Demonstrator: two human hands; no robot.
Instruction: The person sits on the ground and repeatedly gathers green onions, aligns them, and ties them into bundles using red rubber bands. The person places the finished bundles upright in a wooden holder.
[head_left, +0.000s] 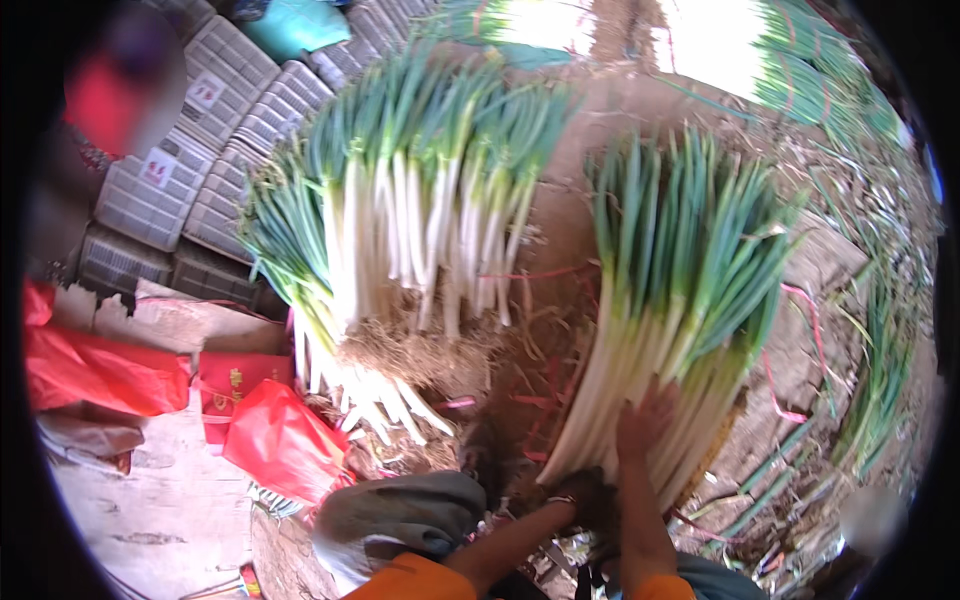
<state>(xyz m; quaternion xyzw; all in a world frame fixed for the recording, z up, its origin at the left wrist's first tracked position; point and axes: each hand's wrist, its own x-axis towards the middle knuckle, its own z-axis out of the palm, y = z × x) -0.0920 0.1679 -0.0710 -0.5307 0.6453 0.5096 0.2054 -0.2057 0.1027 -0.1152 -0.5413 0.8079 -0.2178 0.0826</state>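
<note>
A thick bundle of long green onions (667, 300) lies before me, leaves pointing away and pale stalks towards me. My right hand (649, 420) rests on top of the white stalks, fingers laid along them. Lower down, my left hand (591, 491) looks dark and is at the root end of the same bundle, against the stalks; its fingers are hidden in shadow. To the left, a larger heap of green onions (405, 202) shows white stalks and tangled brown roots (420, 345).
Grey plastic crates (154, 191) are stacked at the upper left, near a blurred person in red (112, 97). Red plastic bags (281, 442) lie beside a board (150, 480). Pink ties (780, 390) and loose leaves litter the ground. More tied onions (806, 67) lie at the far right.
</note>
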